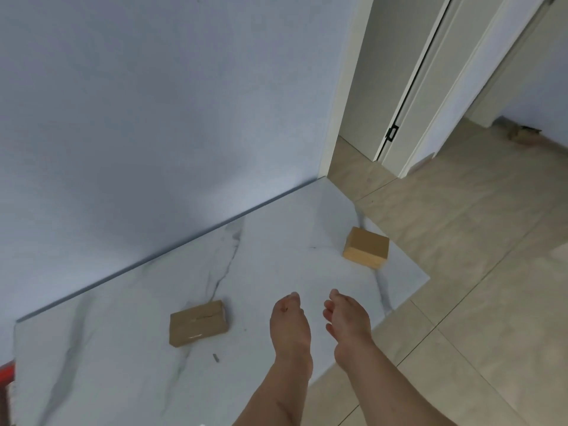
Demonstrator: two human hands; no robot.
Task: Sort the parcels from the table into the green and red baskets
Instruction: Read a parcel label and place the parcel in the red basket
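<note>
Two bare hands reach forward side by side over a white marble-patterned bench, and neither grip holds anything: the left hand [290, 325] has its fingers straight and close together, pointing away from the body, and the right hand [345, 321] has its fingers loosely spread and relaxed, just beside the left without touching it. Both hover over a bare stretch of the bench [276, 265], between two brown cardboard parcels that lie well apart from each other. The flat parcel [198, 322], sealed with clear tape, lies to the left of the left hand, near it but not touched. The boxy parcel [365, 248] sits further ahead and to the right, close to the far right corner of the bench, beyond the fingertips of the right hand. A small dark speck lies on the bench in front of the flat parcel; it is too small to identify. At the far left edge of the view, a sliver of something red [6, 372] shows beside the bench; it may be the red basket, but too little shows to be sure, and nothing of its inside can be seen. No green basket is in view. At least two parcels are left to sort, and how many are already in the baskets cannot be told. Behind the bench rises a pale blue wall, and to the right a beige tiled floor leads to white doors.
</note>
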